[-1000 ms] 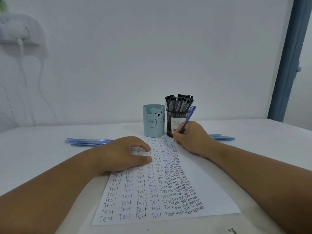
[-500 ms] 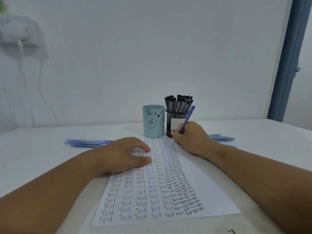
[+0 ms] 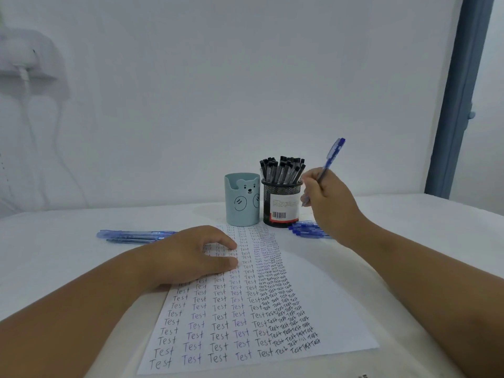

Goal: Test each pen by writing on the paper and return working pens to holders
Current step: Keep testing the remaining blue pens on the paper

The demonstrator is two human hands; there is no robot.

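The paper (image 3: pixel 313 309) lies nearest on the surface (image 3: pixel 54 268), full of the word "Test". The left hand (image 3: pixel 191 257) rests on it with loosely bent fingers and holds nothing. Further back, the right hand (image 3: pixel 327 203) pinches a blue pen (image 3: pixel 331 156), lifted up beside the black mesh holder (image 3: pixel 282 203). The bear holder (image 3: pixel 241 199) looks empty. Tip the pen point down, then lower it slowly in.

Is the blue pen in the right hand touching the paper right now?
Apart. The head view shows the right hand gripping the blue pen raised beside the black mesh holder, its lower end well above the paper, with bare table between them.
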